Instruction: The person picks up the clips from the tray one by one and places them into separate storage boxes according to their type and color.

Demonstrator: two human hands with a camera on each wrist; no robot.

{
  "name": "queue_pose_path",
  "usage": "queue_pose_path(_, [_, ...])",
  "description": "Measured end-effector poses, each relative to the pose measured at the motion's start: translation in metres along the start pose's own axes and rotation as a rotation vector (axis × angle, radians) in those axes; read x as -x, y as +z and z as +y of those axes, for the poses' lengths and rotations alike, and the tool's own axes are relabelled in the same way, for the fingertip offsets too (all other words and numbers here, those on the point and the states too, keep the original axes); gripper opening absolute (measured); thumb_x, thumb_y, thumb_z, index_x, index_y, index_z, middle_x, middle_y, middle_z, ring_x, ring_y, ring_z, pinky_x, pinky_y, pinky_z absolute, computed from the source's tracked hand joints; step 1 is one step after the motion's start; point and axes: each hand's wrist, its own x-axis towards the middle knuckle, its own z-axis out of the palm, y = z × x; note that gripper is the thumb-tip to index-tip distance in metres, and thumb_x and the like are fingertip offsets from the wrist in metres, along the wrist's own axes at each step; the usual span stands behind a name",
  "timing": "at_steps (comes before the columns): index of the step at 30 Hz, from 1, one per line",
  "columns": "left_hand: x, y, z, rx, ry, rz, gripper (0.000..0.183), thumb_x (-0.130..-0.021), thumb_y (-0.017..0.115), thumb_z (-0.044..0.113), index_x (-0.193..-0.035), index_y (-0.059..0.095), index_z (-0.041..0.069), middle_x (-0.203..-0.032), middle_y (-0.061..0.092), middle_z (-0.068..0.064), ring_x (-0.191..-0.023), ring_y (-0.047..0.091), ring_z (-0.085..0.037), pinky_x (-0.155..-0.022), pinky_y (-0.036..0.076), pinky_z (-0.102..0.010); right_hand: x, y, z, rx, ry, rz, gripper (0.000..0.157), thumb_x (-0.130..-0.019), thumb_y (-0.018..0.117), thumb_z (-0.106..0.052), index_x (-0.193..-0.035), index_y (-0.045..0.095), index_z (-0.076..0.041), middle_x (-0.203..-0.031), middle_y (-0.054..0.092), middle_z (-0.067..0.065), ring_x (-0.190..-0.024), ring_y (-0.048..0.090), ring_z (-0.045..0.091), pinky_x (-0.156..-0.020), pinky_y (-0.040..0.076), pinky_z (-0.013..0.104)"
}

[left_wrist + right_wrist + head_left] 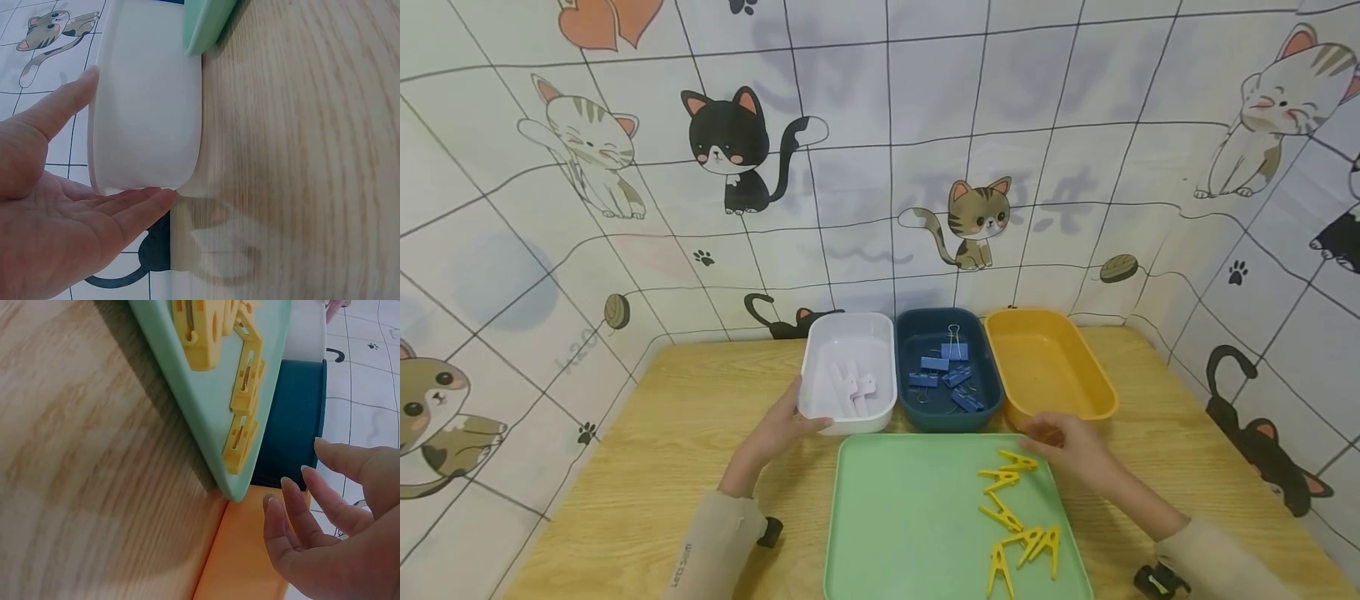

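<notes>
My left hand [785, 422] lies against the white bin [883, 412] at its near left corner. In the left wrist view the thumb [78, 94] touches the rim and the fairly straight fingers [147, 209] lie along the end wall. White clips [855, 387] lie inside that bin. My right hand [1071, 446] hovers by the near side of the yellow bin [1097, 408], fingers loosely bent and nothing held. Several yellow clothespins [1000, 517] lie on the right part of the green tray [895, 508].
Between the white and yellow bins stands a dark blue bin [951, 421] with several blue binder clips [955, 375]. The bins stand in a row behind the tray on the wooden table [677, 417]. A cat-patterned sheet [850, 167] hangs behind and at the sides.
</notes>
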Motion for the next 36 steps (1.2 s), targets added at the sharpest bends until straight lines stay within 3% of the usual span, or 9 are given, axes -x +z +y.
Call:
queue_pose_path(15, [-0.002,0.000,0.000,0.015,0.000,-0.007,0.096,-0.088,0.074,0.009,-0.160,0.011,0.015,-0.159,0.027,-0.020,-0.140,0.033,-0.040,-0.113,0.027,-0.057,0.012,0.005,0.016,-0.041,0.058,0.002,0.021,-0.090,0.073,-0.012,-0.105,0.071,0.003,-0.095,0.071,0.008,-0.083,0.064,0.020,-0.070,0.054,0.027])
queue_pose_path(25, [0.000,-0.001,0.000,-0.003,0.012,-0.011,0.093,-0.089,0.073,0.010,-0.159,0.011,0.010,-0.156,0.029,-0.024,-0.138,0.036,-0.043,-0.111,0.029,-0.059,0.014,0.016,0.024,-0.055,0.067,-0.003,0.023,-0.082,0.080,-0.007,-0.102,0.072,0.003,-0.097,0.071,0.011,-0.085,0.064,0.024,-0.071,0.053,0.028])
queue_pose_path(31, [0.001,-0.001,-0.003,-0.019,0.017,0.001,0.094,-0.089,0.074,0.012,-0.159,0.012,0.007,-0.154,0.032,-0.026,-0.134,0.039,-0.044,-0.109,0.032,-0.060,0.011,0.020,0.028,-0.007,0.063,0.006,0.020,-0.080,0.081,-0.009,-0.097,0.075,0.000,-0.095,0.070,0.008,-0.080,0.056,0.015,-0.066,0.046,0.025])
queue_pose_path(36, [0.001,-0.001,-0.001,-0.006,-0.002,0.002,0.093,-0.089,0.074,0.011,-0.159,0.012,0.007,-0.154,0.033,-0.025,-0.135,0.039,-0.043,-0.109,0.032,-0.059,0.011,0.022,0.028,0.022,0.062,0.006,0.017,-0.080,0.082,-0.012,-0.094,0.077,-0.003,-0.093,0.069,0.005,-0.082,0.056,0.016,-0.068,0.047,0.027])
